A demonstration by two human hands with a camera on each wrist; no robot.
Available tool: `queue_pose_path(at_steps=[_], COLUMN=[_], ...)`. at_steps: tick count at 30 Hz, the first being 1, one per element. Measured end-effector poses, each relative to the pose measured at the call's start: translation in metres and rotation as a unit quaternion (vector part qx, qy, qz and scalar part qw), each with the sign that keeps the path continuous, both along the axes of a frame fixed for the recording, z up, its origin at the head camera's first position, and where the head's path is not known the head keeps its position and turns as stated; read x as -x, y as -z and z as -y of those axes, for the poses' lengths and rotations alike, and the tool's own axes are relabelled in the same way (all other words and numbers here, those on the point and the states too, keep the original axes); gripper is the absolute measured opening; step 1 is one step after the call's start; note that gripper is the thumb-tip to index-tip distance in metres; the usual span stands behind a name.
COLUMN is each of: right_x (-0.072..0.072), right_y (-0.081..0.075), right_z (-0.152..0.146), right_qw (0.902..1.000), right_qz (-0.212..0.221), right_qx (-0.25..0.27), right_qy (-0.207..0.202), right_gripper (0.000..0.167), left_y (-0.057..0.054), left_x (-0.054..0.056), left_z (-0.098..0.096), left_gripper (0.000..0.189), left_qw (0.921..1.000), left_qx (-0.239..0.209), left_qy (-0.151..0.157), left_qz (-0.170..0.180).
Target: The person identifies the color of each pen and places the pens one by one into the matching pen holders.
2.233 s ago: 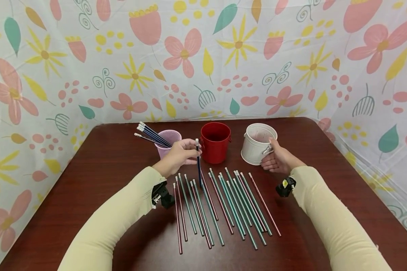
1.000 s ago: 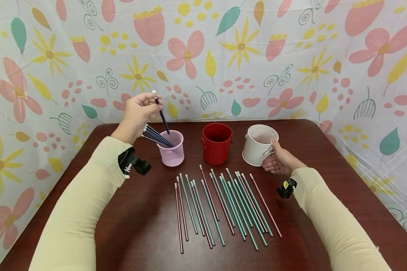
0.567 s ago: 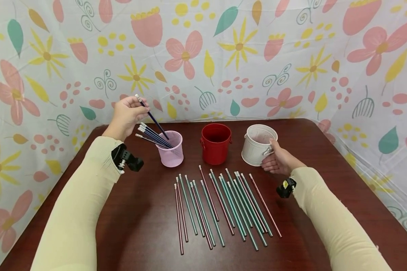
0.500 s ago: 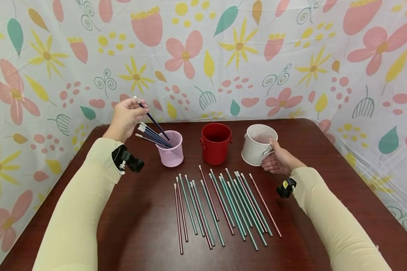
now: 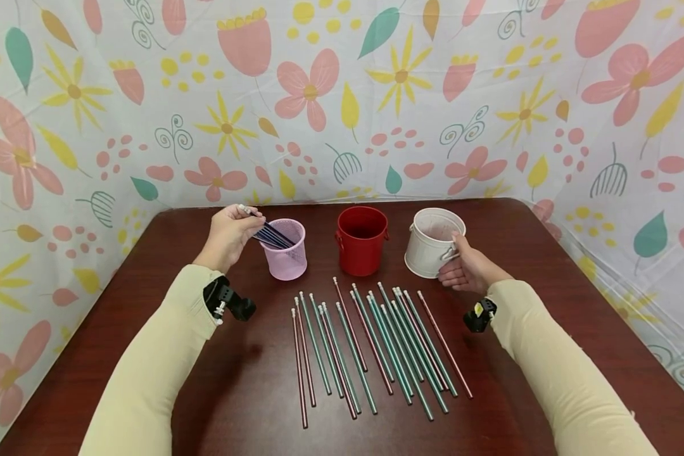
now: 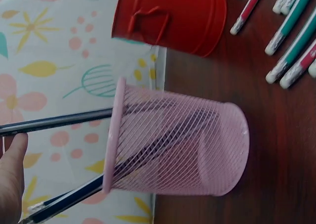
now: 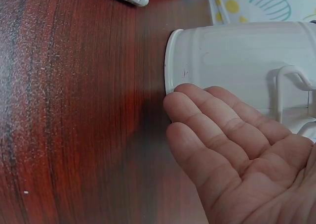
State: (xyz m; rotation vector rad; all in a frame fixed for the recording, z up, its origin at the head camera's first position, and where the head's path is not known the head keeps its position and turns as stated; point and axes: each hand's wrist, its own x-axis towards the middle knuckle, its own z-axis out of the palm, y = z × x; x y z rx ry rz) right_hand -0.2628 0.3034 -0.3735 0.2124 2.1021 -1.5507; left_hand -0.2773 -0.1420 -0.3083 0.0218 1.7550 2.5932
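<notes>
My left hand [image 5: 230, 231] pinches a dark blue pencil [image 6: 64, 120] near its white eraser end. The pencil's lower part is inside the pink mesh cup [image 5: 285, 263], leaning against the rim. Other dark blue pencils [image 6: 74, 197] lean in the same cup, partly hidden by the hand in the head view. At the white bucket [image 5: 430, 250], my right hand [image 5: 470, 266] rests against its right side by the handle. Its fingers lie loosely extended along the bucket in the right wrist view, palm showing, gripping nothing.
A red bucket [image 5: 361, 250] stands between the pink cup and the white bucket. In front of them, several green pencils [image 5: 319, 342] and red pencils [image 5: 444, 345] lie spread on the brown table [image 5: 251, 405]. A flower-patterned cloth [image 5: 342, 95] hangs behind.
My left hand carried the dark blue pencil from among the spread pencils to above the pink cup, then lowered it inside. The right hand has stayed at the white bucket.
</notes>
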Motion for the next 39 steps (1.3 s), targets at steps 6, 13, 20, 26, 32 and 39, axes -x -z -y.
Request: queue_pose_path(at_steps=[6,13,20,26,32,39], right_x=[-0.001,-0.001,0.000,0.000,0.000,0.001], right_y=[0.000,0.000,0.000,0.002,0.002,0.002], right_z=[-0.001,-0.002,-0.004,-0.004,-0.003,-0.001], right_qw=[1.0000,0.9999,0.9999,0.9999,0.9999,1.0000], right_qz=[-0.001,-0.003,-0.010,-0.004,-0.009,-0.009], right_qx=[0.003,0.004,0.002,0.004,0.001,-0.002], right_qy=[0.006,0.010,0.006,0.010,0.006,-0.001], right_gripper=[0.100,0.099,0.101,0.100,0.101,0.100], left_y=[0.009,0.015,0.021,0.037,0.045,0.048], left_x=[-0.003,-0.007,-0.005,-0.001,0.008,0.015], left_z=[-0.006,0.004,0.006,0.003,0.002,0.005], left_gripper=[0.031,0.025,0.026,0.019,0.015,0.015], left_qw=[0.9993,0.9995,0.9990,0.9957,0.9900,0.9817], left_qx=[0.034,0.020,0.009,0.029,0.070,0.115], left_qy=[-0.001,-0.018,-0.042,-0.088,-0.122,-0.150], left_qz=[-0.015,-0.013,-0.009,0.007,0.013,0.026])
